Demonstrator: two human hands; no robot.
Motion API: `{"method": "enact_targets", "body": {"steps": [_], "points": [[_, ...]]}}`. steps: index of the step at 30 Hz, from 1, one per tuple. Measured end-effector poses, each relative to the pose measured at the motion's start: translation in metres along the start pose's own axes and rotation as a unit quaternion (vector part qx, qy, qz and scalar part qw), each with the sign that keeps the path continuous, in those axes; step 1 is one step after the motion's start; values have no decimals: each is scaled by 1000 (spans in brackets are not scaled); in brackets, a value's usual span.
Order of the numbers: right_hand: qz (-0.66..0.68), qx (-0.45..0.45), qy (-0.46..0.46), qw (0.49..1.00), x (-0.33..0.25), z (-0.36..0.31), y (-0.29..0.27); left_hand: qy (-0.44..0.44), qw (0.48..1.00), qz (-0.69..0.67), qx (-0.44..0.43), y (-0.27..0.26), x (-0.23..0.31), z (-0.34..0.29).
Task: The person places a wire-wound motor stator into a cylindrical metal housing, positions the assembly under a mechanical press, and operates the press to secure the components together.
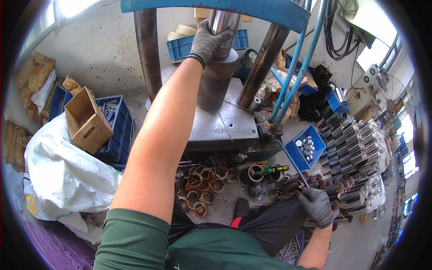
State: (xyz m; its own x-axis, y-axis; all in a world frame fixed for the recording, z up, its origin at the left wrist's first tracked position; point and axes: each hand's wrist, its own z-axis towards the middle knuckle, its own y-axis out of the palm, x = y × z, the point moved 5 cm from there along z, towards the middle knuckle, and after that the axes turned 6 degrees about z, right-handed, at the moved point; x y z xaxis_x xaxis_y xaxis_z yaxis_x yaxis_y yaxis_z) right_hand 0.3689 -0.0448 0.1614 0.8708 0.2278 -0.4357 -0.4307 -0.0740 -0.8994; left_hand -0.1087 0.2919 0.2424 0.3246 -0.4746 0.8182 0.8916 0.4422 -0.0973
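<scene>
My left hand (208, 44), in a grey knit glove, is wrapped round a shiny metal cylinder (225, 21) under the blue crossbeam (216, 5) of a press. Directly below that cylinder stands a thicker dark metal cylinder (217, 83), upright on the press's steel bed plate (236, 123). Low on the right, my right hand (317, 208), gloved alike, is closed round the end of a thin metal lever (294, 164). The lever slants up and left toward the press's side. The top of the shiny cylinder is cut off by the beam.
Wound wire rings (204, 183) lie on the floor before the press. A blue bin (306, 147) of metal parts stands right, beside stacked metal cylinders (353, 146). A wooden box (87, 120) rests on blue crates (121, 130) at left, near a white sack (67, 166).
</scene>
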Motion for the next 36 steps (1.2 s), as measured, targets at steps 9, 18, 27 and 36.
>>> {"method": "enact_targets", "body": {"steps": [9,18,27,36], "points": [[-19,-107,-18,994,-6,22,-19,-28,999,31,-7,-4,13,-11],[-22,-136,-40,990,-4,18,-17,-46,998,37,-2,-5,14,-11],[33,-125,13,992,-10,23,-25,-54,998,37,-8,-6,16,-15],[70,-159,23,984,17,19,-18,-55,997,48,-6,-6,19,-16]]}}
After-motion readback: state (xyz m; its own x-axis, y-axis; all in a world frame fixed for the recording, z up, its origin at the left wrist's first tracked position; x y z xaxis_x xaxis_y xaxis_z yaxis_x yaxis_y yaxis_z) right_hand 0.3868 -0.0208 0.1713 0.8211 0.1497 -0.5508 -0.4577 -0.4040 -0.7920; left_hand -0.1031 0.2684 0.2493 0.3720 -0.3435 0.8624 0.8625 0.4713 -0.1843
